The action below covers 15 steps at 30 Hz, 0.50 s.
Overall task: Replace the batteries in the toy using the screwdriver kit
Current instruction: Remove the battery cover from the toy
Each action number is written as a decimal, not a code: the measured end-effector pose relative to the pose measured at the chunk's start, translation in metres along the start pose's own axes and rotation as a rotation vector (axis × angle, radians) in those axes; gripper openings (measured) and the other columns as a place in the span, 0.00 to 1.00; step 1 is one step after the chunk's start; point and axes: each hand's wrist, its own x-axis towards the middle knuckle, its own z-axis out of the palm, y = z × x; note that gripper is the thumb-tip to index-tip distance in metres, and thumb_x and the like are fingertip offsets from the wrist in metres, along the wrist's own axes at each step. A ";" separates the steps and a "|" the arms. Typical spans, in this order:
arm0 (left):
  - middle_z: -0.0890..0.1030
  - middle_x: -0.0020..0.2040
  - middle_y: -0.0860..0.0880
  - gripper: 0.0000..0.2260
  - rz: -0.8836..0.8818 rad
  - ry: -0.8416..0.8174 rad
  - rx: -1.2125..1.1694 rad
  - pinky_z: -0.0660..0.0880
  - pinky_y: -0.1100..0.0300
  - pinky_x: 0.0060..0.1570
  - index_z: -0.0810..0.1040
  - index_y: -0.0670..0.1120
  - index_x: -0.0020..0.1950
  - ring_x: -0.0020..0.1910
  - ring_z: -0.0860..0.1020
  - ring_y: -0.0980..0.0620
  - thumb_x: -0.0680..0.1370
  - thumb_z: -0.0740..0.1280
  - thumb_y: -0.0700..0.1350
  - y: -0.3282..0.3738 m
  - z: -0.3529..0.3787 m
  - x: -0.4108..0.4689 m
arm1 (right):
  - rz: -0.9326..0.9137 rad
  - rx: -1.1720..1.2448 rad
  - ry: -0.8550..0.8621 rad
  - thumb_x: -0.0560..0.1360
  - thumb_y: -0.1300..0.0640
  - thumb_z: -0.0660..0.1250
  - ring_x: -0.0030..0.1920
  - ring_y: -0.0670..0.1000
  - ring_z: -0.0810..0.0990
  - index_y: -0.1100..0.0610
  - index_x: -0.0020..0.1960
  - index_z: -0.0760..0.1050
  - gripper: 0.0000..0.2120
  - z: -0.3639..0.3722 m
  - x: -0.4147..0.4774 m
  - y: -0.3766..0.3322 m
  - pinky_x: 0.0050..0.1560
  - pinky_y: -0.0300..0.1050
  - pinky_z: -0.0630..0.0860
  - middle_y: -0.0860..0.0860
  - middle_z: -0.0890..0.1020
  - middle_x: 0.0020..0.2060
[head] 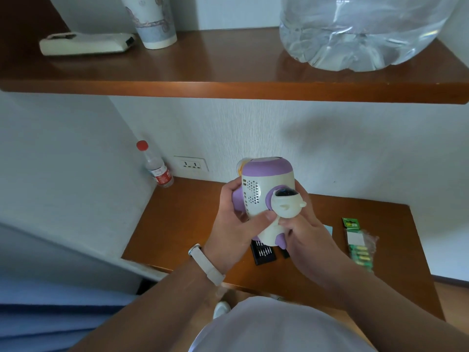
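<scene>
A cream and purple toy [266, 184] with a small astronaut figure on its side is held up above the wooden table [193, 224]. My left hand [233, 219] grips its left side, thumb across the front. My right hand [307, 232] holds its lower right, below the figure. Under the toy lies the black screwdriver kit [262, 254], open, with bits showing and partly hidden by my hands. A green pack of batteries [359, 246] lies on the table to the right.
A red-capped plastic bottle [155, 165] stands in the table's back left corner beside a wall socket [191, 163]. On the shelf [228, 90] above are a remote [86, 43], a paper cup [154, 21] and a large water jug [363, 31].
</scene>
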 end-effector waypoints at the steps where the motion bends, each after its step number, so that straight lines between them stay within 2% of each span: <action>1: 0.81 0.60 0.47 0.34 -0.006 -0.004 -0.003 0.81 0.55 0.50 0.66 0.51 0.68 0.59 0.81 0.46 0.67 0.78 0.49 -0.001 -0.002 0.001 | 0.011 0.038 -0.007 0.73 0.55 0.65 0.55 0.44 0.83 0.41 0.69 0.68 0.26 0.006 0.004 -0.001 0.51 0.39 0.80 0.37 0.84 0.52; 2: 0.81 0.60 0.47 0.34 -0.012 -0.008 -0.002 0.81 0.54 0.51 0.66 0.51 0.68 0.59 0.81 0.46 0.67 0.78 0.49 -0.001 -0.003 0.001 | 0.022 0.046 0.012 0.69 0.50 0.69 0.47 0.45 0.84 0.48 0.67 0.67 0.27 0.004 0.008 0.005 0.46 0.40 0.81 0.38 0.85 0.42; 3: 0.80 0.60 0.47 0.34 -0.017 -0.011 0.004 0.81 0.53 0.51 0.66 0.51 0.68 0.59 0.81 0.46 0.66 0.79 0.49 -0.001 -0.005 0.002 | 0.046 0.046 0.028 0.66 0.46 0.72 0.41 0.46 0.84 0.55 0.66 0.66 0.33 0.009 0.011 0.004 0.41 0.41 0.80 0.40 0.84 0.34; 4: 0.80 0.60 0.46 0.35 -0.018 -0.015 0.010 0.81 0.52 0.51 0.66 0.52 0.68 0.60 0.81 0.45 0.66 0.79 0.50 0.000 -0.007 0.002 | 0.069 0.067 0.048 0.63 0.44 0.74 0.40 0.47 0.83 0.59 0.67 0.64 0.39 0.013 0.013 0.001 0.40 0.42 0.80 0.42 0.83 0.32; 6: 0.80 0.60 0.47 0.35 -0.011 -0.023 0.024 0.81 0.52 0.51 0.66 0.52 0.68 0.60 0.81 0.45 0.66 0.78 0.50 0.001 -0.012 0.006 | 0.047 0.147 0.097 0.64 0.45 0.71 0.46 0.54 0.81 0.57 0.73 0.62 0.41 0.018 0.016 0.004 0.43 0.47 0.80 0.49 0.83 0.40; 8: 0.80 0.60 0.47 0.35 -0.010 -0.022 0.040 0.82 0.52 0.51 0.66 0.52 0.68 0.60 0.80 0.46 0.65 0.78 0.51 0.002 -0.017 0.010 | 0.059 0.208 0.056 0.65 0.48 0.69 0.51 0.61 0.79 0.48 0.74 0.62 0.39 0.024 0.016 0.000 0.44 0.52 0.80 0.59 0.78 0.54; 10: 0.80 0.60 0.47 0.35 -0.013 -0.016 0.037 0.81 0.53 0.51 0.66 0.52 0.68 0.60 0.80 0.46 0.65 0.77 0.51 0.003 -0.023 0.014 | 0.087 0.228 0.037 0.65 0.50 0.69 0.53 0.63 0.79 0.43 0.74 0.62 0.38 0.029 0.020 -0.002 0.43 0.52 0.80 0.60 0.75 0.62; 13: 0.80 0.59 0.47 0.34 -0.015 -0.017 0.017 0.81 0.56 0.49 0.67 0.51 0.68 0.58 0.81 0.48 0.65 0.77 0.50 0.005 -0.032 0.018 | 0.091 0.286 -0.012 0.66 0.53 0.70 0.55 0.59 0.79 0.41 0.72 0.65 0.35 0.037 0.028 -0.001 0.42 0.49 0.80 0.56 0.75 0.65; 15: 0.80 0.59 0.47 0.34 -0.017 -0.020 0.016 0.81 0.56 0.49 0.67 0.51 0.67 0.59 0.81 0.48 0.65 0.77 0.50 0.005 -0.039 0.021 | 0.079 0.313 -0.009 0.67 0.56 0.70 0.53 0.55 0.82 0.40 0.69 0.69 0.32 0.041 0.033 0.003 0.39 0.45 0.81 0.54 0.78 0.62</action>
